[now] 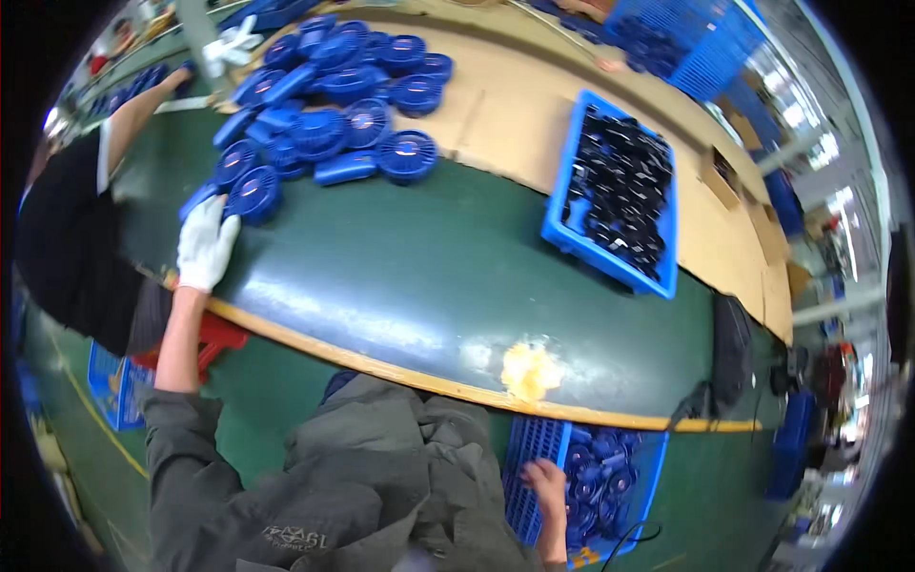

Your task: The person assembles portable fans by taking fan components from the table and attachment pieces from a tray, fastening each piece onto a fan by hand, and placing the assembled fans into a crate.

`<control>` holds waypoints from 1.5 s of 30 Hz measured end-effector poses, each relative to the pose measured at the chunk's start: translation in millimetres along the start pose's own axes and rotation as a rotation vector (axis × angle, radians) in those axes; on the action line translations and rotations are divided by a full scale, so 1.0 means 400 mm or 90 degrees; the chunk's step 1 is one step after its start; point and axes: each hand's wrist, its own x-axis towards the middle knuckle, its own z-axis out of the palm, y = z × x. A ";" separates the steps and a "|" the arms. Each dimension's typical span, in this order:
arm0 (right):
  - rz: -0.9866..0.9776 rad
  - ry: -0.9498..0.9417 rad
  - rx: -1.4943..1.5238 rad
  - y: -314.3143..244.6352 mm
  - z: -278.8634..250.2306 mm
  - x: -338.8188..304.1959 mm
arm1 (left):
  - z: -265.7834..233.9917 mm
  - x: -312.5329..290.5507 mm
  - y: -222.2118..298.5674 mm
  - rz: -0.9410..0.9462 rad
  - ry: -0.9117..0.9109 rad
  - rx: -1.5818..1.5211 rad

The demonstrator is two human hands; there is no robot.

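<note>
My left hand (205,246), in a white glove, reaches to the near edge of a heap of blue handheld fans (319,133) on the green table. Its fingertips touch or nearly touch the closest fan (254,194); thumb and fingers are apart, and no grip shows. My right hand (545,481) is bare and hangs below the table edge, by the rim between two blue crates. Its fingers are loosely curled, with nothing visible in them. Beside it, a blue crate (654,481) holds more of the blue fans.
A blue tray (556,235) of small black parts stands at the table's right. A black pouch-like object (732,353) lies near the right end. Yellow residue (530,370) marks the front edge. At left, a person in black (71,229) reaches across the table. Cardboard (505,114) covers the far side.
</note>
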 end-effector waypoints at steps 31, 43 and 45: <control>-0.792 0.479 -0.665 -1.095 -0.107 0.486 | -0.076 -0.089 0.251 0.049 -0.058 -0.233; -1.014 0.384 -0.351 -1.023 0.257 0.045 | -0.090 -0.043 0.389 -0.006 -0.104 -0.397; -1.044 0.349 -0.322 -0.987 0.335 0.020 | -0.033 -0.034 0.443 -0.179 -0.056 -0.653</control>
